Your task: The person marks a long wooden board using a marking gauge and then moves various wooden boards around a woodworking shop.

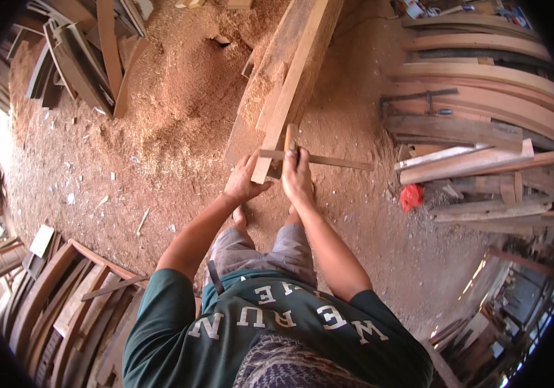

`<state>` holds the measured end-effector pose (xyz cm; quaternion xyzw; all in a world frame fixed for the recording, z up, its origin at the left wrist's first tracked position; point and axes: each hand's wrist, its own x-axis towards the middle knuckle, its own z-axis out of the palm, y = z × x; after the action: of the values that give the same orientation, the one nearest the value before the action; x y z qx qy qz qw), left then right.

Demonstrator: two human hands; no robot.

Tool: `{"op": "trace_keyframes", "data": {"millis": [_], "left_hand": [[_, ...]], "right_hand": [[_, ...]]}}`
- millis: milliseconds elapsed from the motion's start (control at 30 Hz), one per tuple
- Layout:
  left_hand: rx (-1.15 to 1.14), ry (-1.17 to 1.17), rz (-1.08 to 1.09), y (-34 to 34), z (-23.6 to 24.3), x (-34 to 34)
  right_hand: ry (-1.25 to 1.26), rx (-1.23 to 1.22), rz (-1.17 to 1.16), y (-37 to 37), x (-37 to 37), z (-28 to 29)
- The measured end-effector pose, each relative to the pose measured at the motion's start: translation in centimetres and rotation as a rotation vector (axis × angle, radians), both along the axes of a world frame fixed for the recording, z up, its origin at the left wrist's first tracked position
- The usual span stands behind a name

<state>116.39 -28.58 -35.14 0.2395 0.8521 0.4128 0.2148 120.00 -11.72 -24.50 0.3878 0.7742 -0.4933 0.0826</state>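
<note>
A long pale wooden board runs away from me on a wider, sawdust-strewn plank. My left hand grips the board's near end from the left, with its fingers along the edge and its thumb across the near side. To the right of that end, my right hand is closed on a cross-shaped wooden tool. One thin stick of the tool lies across the board end and sticks out to the right; a shorter, thicker piece points away from me. My right palm hides part of their joint.
Sawdust and shavings are heaped at the far left. Curved timbers are stacked on the right, with a bar clamp on them and a red bag beside them. More wood pieces stand at upper left, and wooden frames at lower left.
</note>
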Motion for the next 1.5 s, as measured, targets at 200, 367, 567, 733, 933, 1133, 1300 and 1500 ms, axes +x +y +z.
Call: {"op": "trace_keyframes", "data": {"millis": [200, 367, 567, 733, 933, 1133, 1300, 1500], "left_hand": [[-0.118, 0.480, -0.295, -0.2, -2.9, -0.2], [0.105, 0.243, -0.225, -0.7, -4.2, -0.2], [0.000, 0.072, -0.153, 1.0, -2.6, -0.5], [-0.126, 0.532, -0.392, -1.5, -7.6, -0.2], [-0.036, 0.096, -0.183, 0.3, -4.3, -0.1], [-0.150, 0.631, -0.345, -0.8, -6.1, 0.3], [-0.007, 0.173, -0.161, 0.0, -4.8, 0.2], [-0.149, 0.196, -0.225, -1.2, -6.8, 0.3]], "right_hand": [[0.033, 0.049, -0.037, -6.4, 2.5, -4.1], [0.045, 0.151, 0.029, -6.9, 1.4, -3.7], [0.251, 0.276, 0.082, 3.3, -7.2, -10.8], [0.082, 0.075, 0.075, -6.7, 2.7, -4.2], [-0.016, 0.042, -0.031, -0.6, -6.9, -0.8], [0.068, 0.254, 0.062, -6.4, 2.5, -6.0], [-0.104, -0.027, -0.031, -3.3, -3.6, -1.2], [0.046, 0.115, 0.022, -4.9, -0.1, -4.0]]}}
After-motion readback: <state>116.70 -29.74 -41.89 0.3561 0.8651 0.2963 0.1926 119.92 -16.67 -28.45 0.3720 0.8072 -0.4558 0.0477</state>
